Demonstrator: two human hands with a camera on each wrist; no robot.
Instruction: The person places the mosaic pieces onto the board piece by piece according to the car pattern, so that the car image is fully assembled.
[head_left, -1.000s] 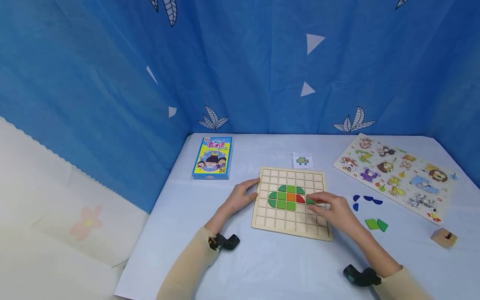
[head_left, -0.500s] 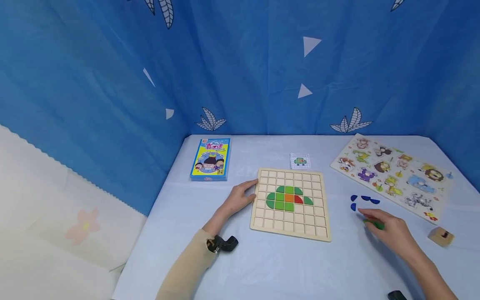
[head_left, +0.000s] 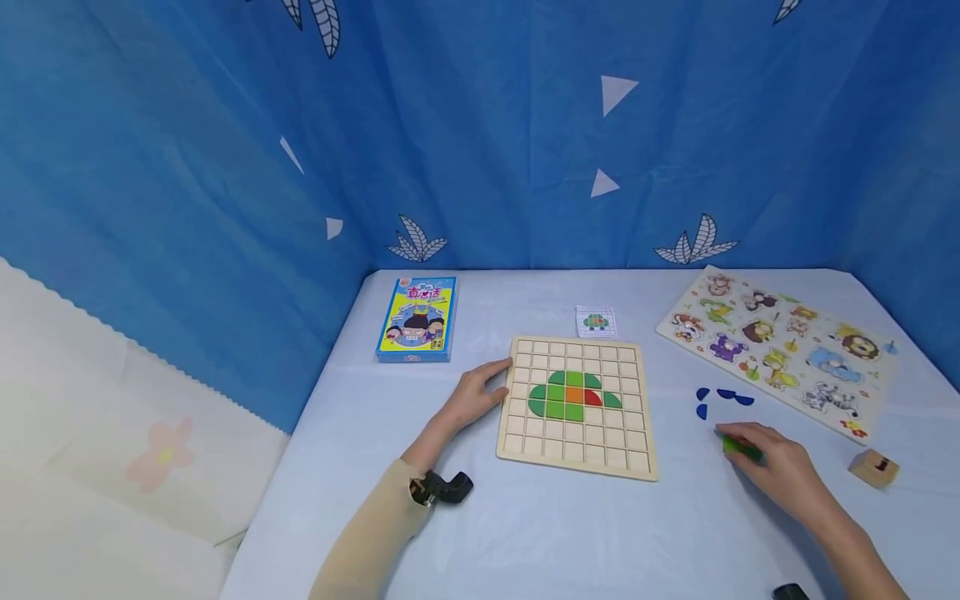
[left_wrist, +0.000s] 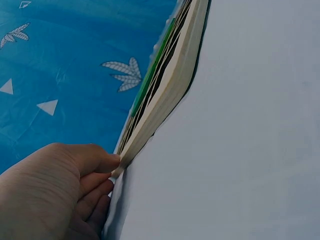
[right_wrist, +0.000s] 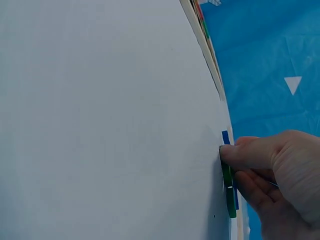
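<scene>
A wooden grid board (head_left: 573, 467) lies in the middle of the table, with green, orange and red tiles (head_left: 573, 395) set in its squares. My left hand (head_left: 468, 398) rests against the board's left edge, finger and thumb touching the rim. To the right of the board, my right hand (head_left: 776, 462) is low over the loose green tiles, pinching a green tile (right_wrist: 226, 172) between thumb and fingers. A second green piece (right_wrist: 230, 202) sits beside it in the right wrist view; the fingers partly cover both. Several blue half-round tiles (head_left: 702, 412) lie just beyond the right hand.
A small pattern card (head_left: 597, 322) lies behind the board. The blue and yellow box (head_left: 416, 320) stands at back left. An animal puzzle board (head_left: 780, 350) fills the back right, with a wooden block (head_left: 874, 469) in front of it.
My right hand has left the grid board, where a green tile now sits right of the red one, and moved right to the loose green tiles. The left hand stays on the board's edge.
</scene>
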